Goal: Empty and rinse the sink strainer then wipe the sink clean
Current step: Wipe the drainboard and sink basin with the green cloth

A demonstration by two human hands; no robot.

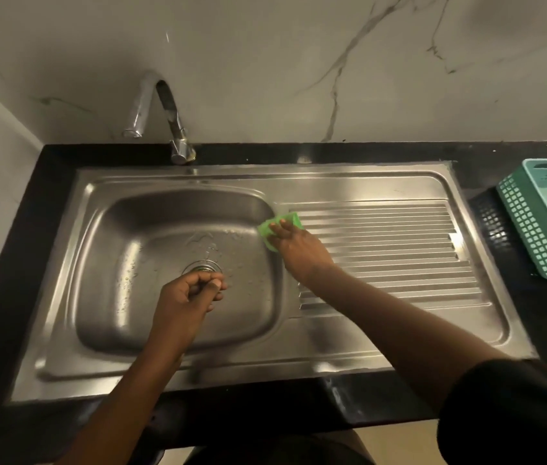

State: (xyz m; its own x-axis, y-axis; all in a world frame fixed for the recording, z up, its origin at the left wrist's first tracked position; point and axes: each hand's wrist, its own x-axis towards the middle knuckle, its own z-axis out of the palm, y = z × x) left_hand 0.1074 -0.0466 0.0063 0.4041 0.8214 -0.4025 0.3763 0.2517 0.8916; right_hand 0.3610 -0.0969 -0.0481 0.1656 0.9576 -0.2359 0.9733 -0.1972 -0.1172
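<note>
While the left hand point(191, 292), fingers curled, contents unclear, hovered centre-frame over the strainer point(202, 266) in its drain, the right hand point(299, 245) pressed flat-fingered on the green cloth point(266, 229) at the basin's right edge. The cloth looked soft and limp, best gripped bunched.

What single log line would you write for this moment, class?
phase: wiping | right hand: presses green cloth on sink rim | left hand: curled above drain, grip unclear

Right hand point(295, 246) pressing green cloth point(293, 220) on sink point(265, 347) rim beside drainboard point(386, 253), left hand point(186, 295) curled above strainer point(202, 266)
</note>
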